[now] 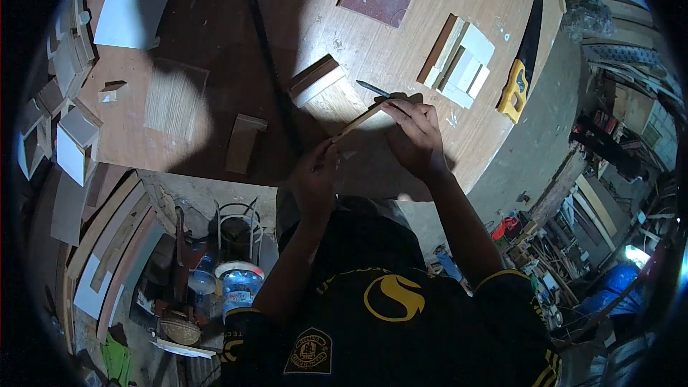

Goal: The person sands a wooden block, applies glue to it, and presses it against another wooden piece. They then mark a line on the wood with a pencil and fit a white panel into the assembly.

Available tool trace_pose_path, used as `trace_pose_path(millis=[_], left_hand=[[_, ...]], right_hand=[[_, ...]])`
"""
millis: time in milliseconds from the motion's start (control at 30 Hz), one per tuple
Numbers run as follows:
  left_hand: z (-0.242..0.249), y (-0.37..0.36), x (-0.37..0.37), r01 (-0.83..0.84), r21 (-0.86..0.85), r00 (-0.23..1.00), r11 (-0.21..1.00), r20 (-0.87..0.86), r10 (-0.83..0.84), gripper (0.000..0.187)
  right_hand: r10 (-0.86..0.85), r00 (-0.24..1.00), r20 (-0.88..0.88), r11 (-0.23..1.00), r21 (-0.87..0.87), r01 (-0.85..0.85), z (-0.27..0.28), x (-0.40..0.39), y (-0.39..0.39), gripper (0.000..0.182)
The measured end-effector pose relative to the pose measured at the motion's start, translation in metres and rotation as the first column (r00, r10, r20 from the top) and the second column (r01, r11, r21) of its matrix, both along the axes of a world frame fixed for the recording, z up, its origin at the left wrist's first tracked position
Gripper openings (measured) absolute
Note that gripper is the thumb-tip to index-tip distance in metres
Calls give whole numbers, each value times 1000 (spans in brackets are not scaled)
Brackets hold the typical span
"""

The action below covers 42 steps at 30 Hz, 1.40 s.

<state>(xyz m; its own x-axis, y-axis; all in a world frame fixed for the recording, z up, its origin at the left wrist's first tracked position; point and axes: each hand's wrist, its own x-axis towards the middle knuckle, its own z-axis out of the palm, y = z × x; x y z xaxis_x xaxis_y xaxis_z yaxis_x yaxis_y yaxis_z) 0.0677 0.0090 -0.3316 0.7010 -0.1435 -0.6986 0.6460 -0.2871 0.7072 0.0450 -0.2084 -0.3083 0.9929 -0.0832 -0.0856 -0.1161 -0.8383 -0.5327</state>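
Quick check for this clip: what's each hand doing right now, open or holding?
Left hand: closed, holding the near end of a wooden piece.
Right hand: closed on its other end.

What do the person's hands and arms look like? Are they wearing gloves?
No gloves: the left hand and right hand are bare, and so are the forearms. The left sleeve and right sleeve are short and black, with yellow trim at the edges.

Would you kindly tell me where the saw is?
In the head view, the saw lies near the right edge of the table, right of the grouped white pieces.
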Motion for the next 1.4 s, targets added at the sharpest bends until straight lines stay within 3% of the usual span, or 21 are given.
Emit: trace_pose_path(millis=[333, 400, 633, 733, 800, 833, 900, 933, 1000, 1133, 1400], left_hand=[[9, -5, 7, -49, 13, 997, 999, -53, 50, 22], [5, -3, 5, -12, 21, 1000, 1000, 15, 12, 22], [14, -7, 11, 22, 50, 1000, 999, -24, -20, 24], [16, -11, 12, -34, 64, 999, 997, 38, 32, 26], [17, -11, 12, 48, 133, 951, 990, 295, -86, 24], [19, -12, 14, 49, 133, 951, 990, 298, -87, 24], [22, -15, 18, 191, 370, 797, 909, 483, -364, 24], [18, -16, 18, 190, 369, 795, 910, 487, -363, 24], [12, -16, 22, 291, 341, 611, 894, 652, -448, 24], [16, -29, 33, 259, 437, 577, 861, 645, -501, 21], [-1, -39, 35, 245, 319, 601, 916, 691, -402, 13]], right_hand=[[-1, 1000, -6, 1000, -4, 1, -1, 1, 1, 51], [-2, 1000, -10, 1000, 9, 2, 1, 2, 0, 52], [-3, 1000, -5, 999, -53, 3, 5, 4, 3, 45], [16, 1000, 10, 997, -81, -15, 6, 4, 2, 44], [12, 999, 33, 996, -84, -9, 7, 5, 3, 45], [11, 999, 35, 996, -85, -8, 8, 6, 3, 45], [30, 999, 23, 994, -104, -27, 12, 7, 3, 47], [30, 999, 27, 994, -106, -27, 12, 8, 3, 47], [42, 999, 16, 991, -126, -40, 12, 6, 4, 48], [32, 999, 12, 992, -125, -30, 12, 7, 5, 48], [18, 997, -73, 985, -169, -30, 20, 9, 8, 49]])
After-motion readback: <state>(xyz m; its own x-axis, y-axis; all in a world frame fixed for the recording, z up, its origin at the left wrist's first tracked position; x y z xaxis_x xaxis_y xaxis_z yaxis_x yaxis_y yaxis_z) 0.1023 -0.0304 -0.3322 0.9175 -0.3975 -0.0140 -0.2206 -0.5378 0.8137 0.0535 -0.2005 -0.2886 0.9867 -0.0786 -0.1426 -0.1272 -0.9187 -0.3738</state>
